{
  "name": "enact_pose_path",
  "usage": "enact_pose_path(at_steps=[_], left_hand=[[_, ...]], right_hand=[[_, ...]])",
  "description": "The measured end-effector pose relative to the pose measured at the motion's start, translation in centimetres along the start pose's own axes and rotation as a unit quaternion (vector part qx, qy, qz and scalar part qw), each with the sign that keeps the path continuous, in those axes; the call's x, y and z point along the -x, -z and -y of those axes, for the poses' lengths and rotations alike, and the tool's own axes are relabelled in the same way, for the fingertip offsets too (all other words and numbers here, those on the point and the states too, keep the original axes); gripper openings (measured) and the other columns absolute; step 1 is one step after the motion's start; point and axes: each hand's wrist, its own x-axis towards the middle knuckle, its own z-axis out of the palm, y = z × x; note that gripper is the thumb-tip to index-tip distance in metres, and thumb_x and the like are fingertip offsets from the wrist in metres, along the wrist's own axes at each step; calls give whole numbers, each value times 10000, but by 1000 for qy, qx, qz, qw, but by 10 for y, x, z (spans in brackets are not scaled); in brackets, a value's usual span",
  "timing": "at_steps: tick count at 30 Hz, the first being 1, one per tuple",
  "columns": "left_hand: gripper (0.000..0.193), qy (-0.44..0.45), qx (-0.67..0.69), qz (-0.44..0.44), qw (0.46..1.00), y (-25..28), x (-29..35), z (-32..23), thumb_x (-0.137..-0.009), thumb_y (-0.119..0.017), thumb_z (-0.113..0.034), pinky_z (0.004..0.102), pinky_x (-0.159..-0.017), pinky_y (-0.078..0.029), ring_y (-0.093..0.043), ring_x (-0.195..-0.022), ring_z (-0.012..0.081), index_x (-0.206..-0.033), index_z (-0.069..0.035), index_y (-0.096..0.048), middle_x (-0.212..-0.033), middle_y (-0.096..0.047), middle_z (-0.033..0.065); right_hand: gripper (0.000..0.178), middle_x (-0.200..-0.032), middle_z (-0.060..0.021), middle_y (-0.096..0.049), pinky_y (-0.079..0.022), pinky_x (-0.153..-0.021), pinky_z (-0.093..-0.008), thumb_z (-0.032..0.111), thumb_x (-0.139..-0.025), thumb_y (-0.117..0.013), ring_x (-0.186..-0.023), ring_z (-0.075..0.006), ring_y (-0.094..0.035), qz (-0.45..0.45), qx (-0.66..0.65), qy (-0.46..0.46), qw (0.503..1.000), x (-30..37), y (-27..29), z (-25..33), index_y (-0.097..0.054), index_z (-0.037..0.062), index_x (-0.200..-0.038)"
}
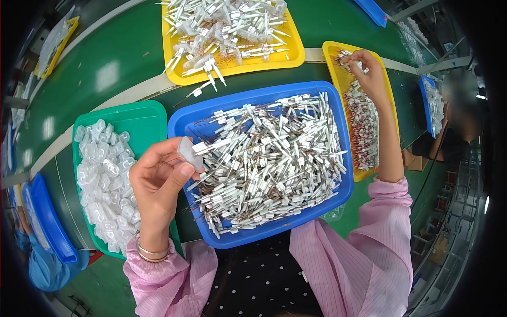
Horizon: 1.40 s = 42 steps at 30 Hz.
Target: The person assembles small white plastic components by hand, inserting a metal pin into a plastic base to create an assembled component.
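Observation:
My left hand (158,182) is closed around a translucent plastic housing (187,151), held over the left edge of a blue tray (177,124). A white piece with thin wires (207,148) shows right at the housing; I cannot tell whether it is joined to it. Many slim white wired parts (280,158) fill the blue tray. My right hand (371,76) reaches into a narrow yellow tray (388,100), its fingertips pinched together among small parts with reddish wires (362,124). Whatever is between those fingertips is too small to make out.
To the left, a green tray (148,113) carries a heap of translucent housings (105,179). A wide yellow tray (237,67) beyond holds assembled white pieces. Another blue tray (433,105) and a person (459,111) are at far right; a blue bin (50,219) stands at left.

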Motion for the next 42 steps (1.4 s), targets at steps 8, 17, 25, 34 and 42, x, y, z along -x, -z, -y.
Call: enact_pose_path(at_steps=[8,17,25,34,42], left_hand=[[405,13,116,30,993,-6,-3,-1,-826,-581,-19,275,-618,-522,-619,-757,196,-1203,54,-452,-952,-608,158],[354,0,177,100,979,-8,0,5,-849,-553,-7,283,-609,-514,-621,-831,232,-1190,29,-467,-1023,-570,213],[374,6,110,99,989,-5,0,4,-828,-576,12,284,-644,-516,-622,-819,221,-1179,58,-458,-1013,-577,200],[372,32,144,101,984,-7,1,2,-822,-588,0,302,-658,-530,-627,-806,236,-1160,71,-448,-1001,-577,211],[370,-8,43,78,996,-8,2,1,-798,-589,51,335,-718,-540,-606,-889,249,-1140,86,-454,-1031,-543,207]], right_hand=[[108,-712,11,-575,-338,-493,-167,71,-835,-601,-586,-34,-488,-26,-241,-192,951,-1,10,63,-632,-10,-898],[167,-740,-125,-613,-434,-472,-193,-60,-828,-498,-580,-119,-581,158,-457,-47,874,7,-11,232,-614,-88,-945],[148,-675,-120,-624,-421,-498,-229,-84,-646,-690,-582,-144,-588,133,-395,61,907,6,-22,241,-641,-43,-780],[179,-644,-112,-609,-378,-424,-211,-86,-611,-696,-492,-125,-544,106,-342,82,930,7,-27,242,-649,-41,-778],[194,-625,-126,-601,-388,-379,-223,-79,-600,-702,-462,-157,-558,108,-283,152,941,8,-20,242,-655,-39,-784]])
